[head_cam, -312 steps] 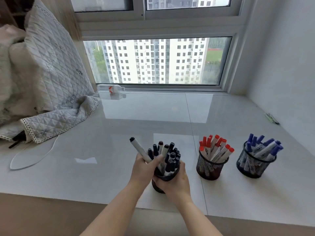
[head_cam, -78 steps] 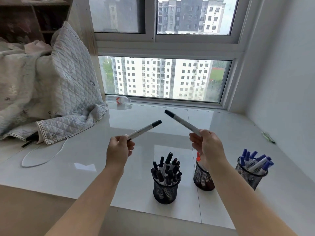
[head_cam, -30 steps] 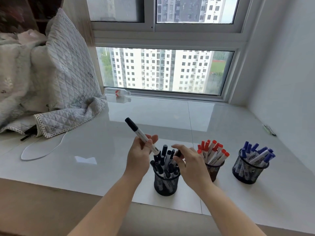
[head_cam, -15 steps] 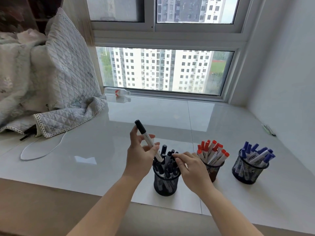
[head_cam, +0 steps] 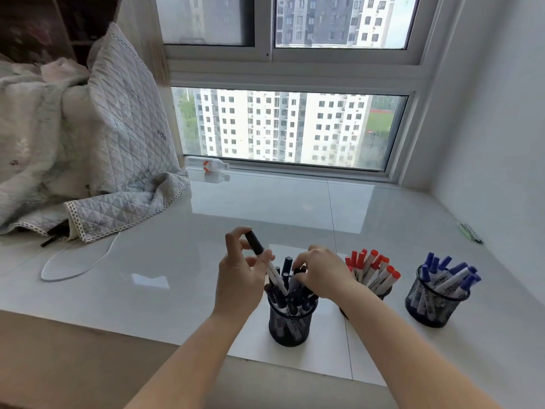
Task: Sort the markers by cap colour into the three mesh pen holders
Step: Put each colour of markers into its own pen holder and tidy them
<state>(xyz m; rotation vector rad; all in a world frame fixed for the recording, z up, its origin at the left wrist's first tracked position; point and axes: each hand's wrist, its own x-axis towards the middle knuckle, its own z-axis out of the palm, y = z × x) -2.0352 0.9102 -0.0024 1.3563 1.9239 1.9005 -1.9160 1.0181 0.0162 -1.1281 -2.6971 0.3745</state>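
While the left hand pinches a black-capped marker between thumb and fingers, the marker tilts cap-up with its lower end down among the black markers in the near holder. The right hand hovers over the same holder, fingers curled onto the marker tops; whether it grips one cannot be told. Print on the marker barrels is too small to read. To the right stand the red-cap holder, partly hidden by the right forearm, and the blue-cap holder, each full of its own colour. All three sit on a glossy white sill. At far left lie a quilt and a white cable; a bottle with a red-and-white label lies by the window, and two green pens by the right wall.
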